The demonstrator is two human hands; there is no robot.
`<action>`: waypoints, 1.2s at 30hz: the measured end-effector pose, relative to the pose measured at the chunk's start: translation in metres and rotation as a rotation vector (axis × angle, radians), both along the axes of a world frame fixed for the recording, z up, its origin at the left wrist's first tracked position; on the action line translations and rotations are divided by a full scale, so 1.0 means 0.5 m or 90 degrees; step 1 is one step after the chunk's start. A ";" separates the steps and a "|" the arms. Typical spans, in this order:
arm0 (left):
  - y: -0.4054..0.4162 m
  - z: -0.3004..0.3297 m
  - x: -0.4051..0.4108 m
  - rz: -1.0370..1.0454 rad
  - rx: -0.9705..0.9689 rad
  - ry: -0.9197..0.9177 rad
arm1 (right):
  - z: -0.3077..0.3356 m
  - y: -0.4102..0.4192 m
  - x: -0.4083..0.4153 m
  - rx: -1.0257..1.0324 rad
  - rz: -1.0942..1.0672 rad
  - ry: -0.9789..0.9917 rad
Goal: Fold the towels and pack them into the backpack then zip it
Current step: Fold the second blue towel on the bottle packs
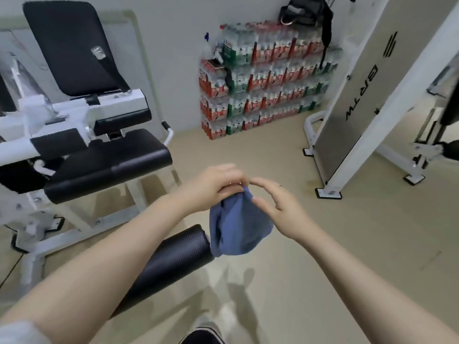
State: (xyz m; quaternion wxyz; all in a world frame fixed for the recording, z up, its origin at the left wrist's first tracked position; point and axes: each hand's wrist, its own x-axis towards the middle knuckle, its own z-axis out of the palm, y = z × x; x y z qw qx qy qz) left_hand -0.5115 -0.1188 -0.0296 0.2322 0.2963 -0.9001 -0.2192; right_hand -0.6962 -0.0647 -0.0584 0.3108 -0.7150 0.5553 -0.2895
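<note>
A blue towel (238, 227) hangs bunched in mid-air in front of me, above the floor. My left hand (216, 184) grips its top edge with curled fingers. My right hand (278, 207) is just to the right of the towel's top, fingers loosely spread, its fingertips close to the left hand; I cannot tell whether it touches the cloth. A black bag (305, 13) sits on top of the stacked bottle packs at the back wall; I cannot tell whether it is the backpack.
A gym machine with a black seat (106, 165) and backrest (72, 45) stands at the left. A black padded roller (171, 261) lies under my left forearm. Stacked water-bottle packs (265, 78) line the back wall. A white and steel machine frame (355, 95) stands at the right.
</note>
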 end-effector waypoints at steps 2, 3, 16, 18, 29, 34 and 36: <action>-0.043 0.000 -0.049 -0.037 0.002 -0.014 | -0.002 -0.040 -0.032 0.048 0.011 -0.100; -0.067 -0.003 -0.072 -0.048 0.002 -0.016 | -0.004 -0.062 -0.046 0.079 0.004 -0.158; -0.557 -0.047 -0.325 0.081 0.282 -0.106 | 0.011 -0.571 -0.308 0.022 -0.077 -0.034; -0.630 -0.046 -0.352 0.121 0.324 -0.030 | 0.026 -0.653 -0.347 -0.036 -0.114 -0.008; -0.997 -0.085 -0.529 0.279 0.330 0.093 | -0.010 -1.080 -0.579 -0.005 -0.198 -0.014; -1.208 -0.076 -0.616 0.364 0.135 -0.033 | -0.030 -1.306 -0.692 -0.025 -0.068 0.091; -1.292 -0.063 -0.649 0.437 0.063 -0.009 | -0.037 -1.407 -0.736 -0.029 -0.005 0.175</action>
